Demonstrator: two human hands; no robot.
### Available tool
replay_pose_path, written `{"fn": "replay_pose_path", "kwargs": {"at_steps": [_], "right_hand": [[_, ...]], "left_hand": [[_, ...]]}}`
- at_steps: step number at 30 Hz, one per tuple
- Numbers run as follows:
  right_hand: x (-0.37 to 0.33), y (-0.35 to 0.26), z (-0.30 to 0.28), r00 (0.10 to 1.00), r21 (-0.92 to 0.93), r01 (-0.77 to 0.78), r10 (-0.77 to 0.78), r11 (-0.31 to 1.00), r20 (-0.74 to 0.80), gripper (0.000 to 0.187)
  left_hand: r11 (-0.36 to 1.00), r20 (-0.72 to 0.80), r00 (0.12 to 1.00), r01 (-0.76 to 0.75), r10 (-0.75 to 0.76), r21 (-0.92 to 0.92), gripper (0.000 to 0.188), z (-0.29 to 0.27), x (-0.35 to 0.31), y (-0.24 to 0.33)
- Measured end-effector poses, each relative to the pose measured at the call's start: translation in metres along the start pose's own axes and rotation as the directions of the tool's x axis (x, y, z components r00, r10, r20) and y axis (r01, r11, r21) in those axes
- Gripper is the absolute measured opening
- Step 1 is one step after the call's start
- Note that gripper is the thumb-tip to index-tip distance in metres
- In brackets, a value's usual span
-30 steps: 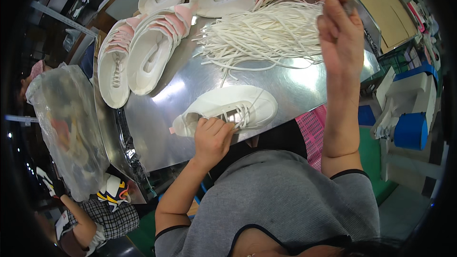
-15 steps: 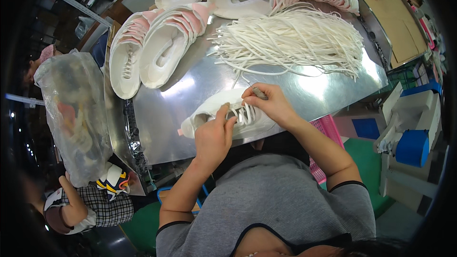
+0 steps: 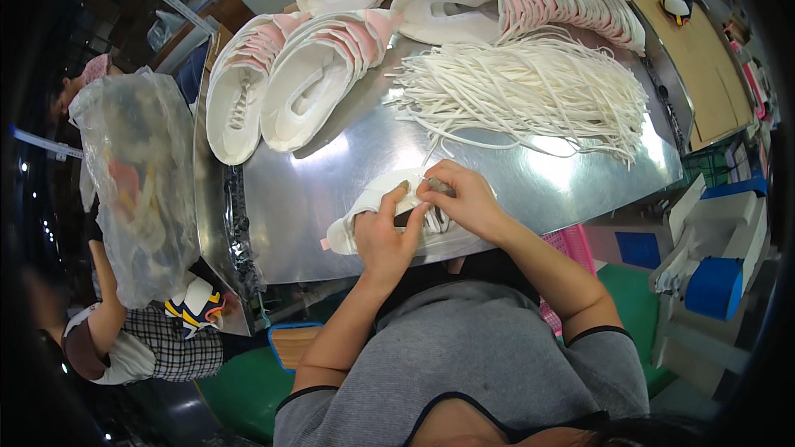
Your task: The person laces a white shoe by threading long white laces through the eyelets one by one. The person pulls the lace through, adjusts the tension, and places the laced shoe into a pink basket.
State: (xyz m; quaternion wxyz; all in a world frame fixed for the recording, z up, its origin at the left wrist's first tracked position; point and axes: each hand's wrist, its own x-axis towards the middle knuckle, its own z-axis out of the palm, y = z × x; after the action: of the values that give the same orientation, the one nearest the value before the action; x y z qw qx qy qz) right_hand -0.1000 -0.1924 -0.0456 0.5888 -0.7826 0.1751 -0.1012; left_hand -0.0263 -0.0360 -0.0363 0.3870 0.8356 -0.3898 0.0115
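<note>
A white shoe upper [image 3: 339, 237] lies on its side on the metal table, close to my body. My left hand [image 3: 383, 242] grips its opening edge, thumb and index finger on either side of the eyelet gap. White lace [image 3: 434, 222] crosses part of that gap in loops. Over the eyelet row, my right hand [image 3: 466, 205] is closed around a small grey-handled tool [image 3: 445, 192], its fingertips against the upper. The tip of the tool is too small to make out. A bundle of loose white laces [image 3: 530, 95] lies just beyond.
Nested stacks of white and pink uppers [image 3: 310, 87] line the table's [image 3: 298, 199] far and left sides. A clear plastic bag [image 3: 137, 199] hangs beside the left edge, near a co-worker [image 3: 141, 339]. Blue-and-grey equipment [image 3: 712, 285] stands at the right.
My right hand has shifted slightly down and left, closer to my left hand. My left hand has moved right along the upper. The whole view has shifted a little.
</note>
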Motion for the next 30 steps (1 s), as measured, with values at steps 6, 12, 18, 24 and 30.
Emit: {"fn": "replay_pose_path", "kwargs": {"at_steps": [6, 12, 18, 24, 30], "right_hand": [[-0.032, -0.010, -0.020, 1.000, -0.016, -0.010, 0.010, 1.000, 0.008, 0.018], [-0.042, -0.007, -0.024, 0.995, -0.175, 0.103, -0.098, 0.979, 0.035, 0.017], [-0.035, -0.023, -0.024, 0.991, -0.479, 0.095, -0.036, 0.872, 0.132, 0.016], [-0.013, -0.019, 0.004, 0.953, -0.669, 0.299, -0.244, 0.680, 0.177, 0.019], [-0.031, -0.033, -0.060, 0.988, -0.558, 0.092, -0.007, 0.824, 0.152, 0.020]], "left_hand": [[0.999, -0.009, 1.000, 0.019, -0.020, -0.026, 0.037, 0.004, -0.004, 0.002], [0.999, -0.046, 0.998, -0.034, 0.032, -0.041, 0.037, 0.005, -0.007, -0.002], [0.994, -0.004, 0.994, -0.107, 0.107, 0.001, 0.036, 0.004, -0.009, 0.004], [0.991, 0.016, 0.997, -0.070, 0.073, -0.113, 0.039, 0.000, -0.010, -0.001], [0.819, 0.280, 0.948, 0.281, -0.155, -0.501, 0.042, -0.005, -0.009, -0.007]]}}
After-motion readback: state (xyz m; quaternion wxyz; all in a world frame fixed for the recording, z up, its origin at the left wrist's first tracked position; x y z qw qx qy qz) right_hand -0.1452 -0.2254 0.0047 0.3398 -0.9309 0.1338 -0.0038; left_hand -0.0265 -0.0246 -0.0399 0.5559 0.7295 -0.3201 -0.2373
